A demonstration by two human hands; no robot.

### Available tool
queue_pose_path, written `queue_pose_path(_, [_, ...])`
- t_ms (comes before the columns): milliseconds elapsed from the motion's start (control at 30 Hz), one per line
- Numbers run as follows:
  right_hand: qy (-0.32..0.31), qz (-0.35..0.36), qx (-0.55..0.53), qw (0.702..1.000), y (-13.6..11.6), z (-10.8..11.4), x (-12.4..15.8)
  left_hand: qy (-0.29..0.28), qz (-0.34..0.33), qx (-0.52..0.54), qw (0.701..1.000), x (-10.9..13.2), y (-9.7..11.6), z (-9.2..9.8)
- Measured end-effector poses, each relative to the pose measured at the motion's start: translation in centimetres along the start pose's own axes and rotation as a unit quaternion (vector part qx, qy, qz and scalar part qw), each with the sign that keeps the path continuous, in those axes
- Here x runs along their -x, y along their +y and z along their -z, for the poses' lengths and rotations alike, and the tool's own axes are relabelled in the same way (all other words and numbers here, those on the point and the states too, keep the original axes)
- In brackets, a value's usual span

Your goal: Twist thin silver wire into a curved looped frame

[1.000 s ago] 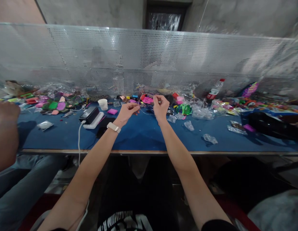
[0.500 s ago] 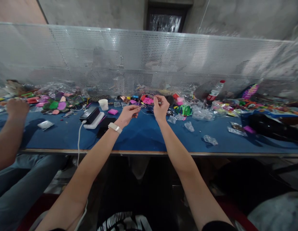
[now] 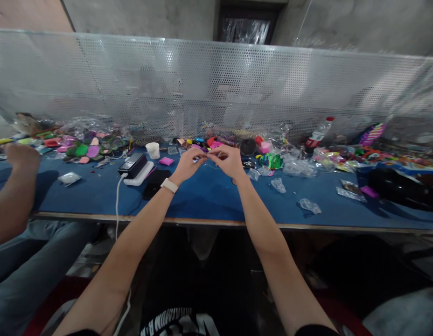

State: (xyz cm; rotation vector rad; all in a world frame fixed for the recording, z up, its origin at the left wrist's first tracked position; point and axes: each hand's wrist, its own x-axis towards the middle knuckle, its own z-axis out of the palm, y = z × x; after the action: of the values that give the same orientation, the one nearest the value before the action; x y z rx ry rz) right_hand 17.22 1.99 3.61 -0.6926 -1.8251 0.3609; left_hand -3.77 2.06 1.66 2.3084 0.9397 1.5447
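Observation:
My left hand and my right hand meet over the blue table, fingers pinched together. Between the fingertips is a tiny thing, perhaps a thin clear thread, too small to name. A white band sits on my left wrist. Just behind the hands lie small coloured pieces and a black round lid.
A black device on a white base with a white cable, a phone and a white cup lie at left. Another person's arm rests far left. Clear bags, a bottle and a perforated screen stand beyond.
My two hands have come down and closer together, fingertips now nearly touching. The other person's hand at far left has shifted a little.

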Motion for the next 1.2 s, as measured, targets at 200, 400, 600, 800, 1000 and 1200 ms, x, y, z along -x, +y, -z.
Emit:
queue_pose_path(200, [0.035, -0.019, -0.095, 0.995, -0.1, 0.1, -0.5, 0.025, 0.045, 0.066, 0.996, -0.2, 0.0, 0.2])
queue_pose_path(400, [-0.024, -0.120, -0.199, 0.972, 0.5, 0.7, -0.9, 0.051, 0.074, 0.110, 0.990, -0.3, -0.1, 0.1])
queue_pose_path(600, [-0.047, -0.130, -0.206, 0.969, 0.7, -0.3, -0.4, 0.045, 0.049, 0.071, 0.995, 0.0, 0.5, -0.2])
queue_pose_path(800, [-0.002, -0.163, -0.225, 0.961, 1.1, -1.8, -0.4, 0.123, 0.034, 0.025, 0.992, 0.4, 1.2, -0.3])
queue_pose_path(1000, [0.039, -0.165, -0.245, 0.955, 0.4, -2.1, -0.5, 0.121, -0.027, -0.103, 0.987, 0.8, 1.5, -0.3])
queue_pose_path(1200, [0.007, -0.159, -0.273, 0.949, -0.1, -2.2, -0.4, 0.184, -0.113, -0.149, 0.965, 0.9, 0.8, -0.6])
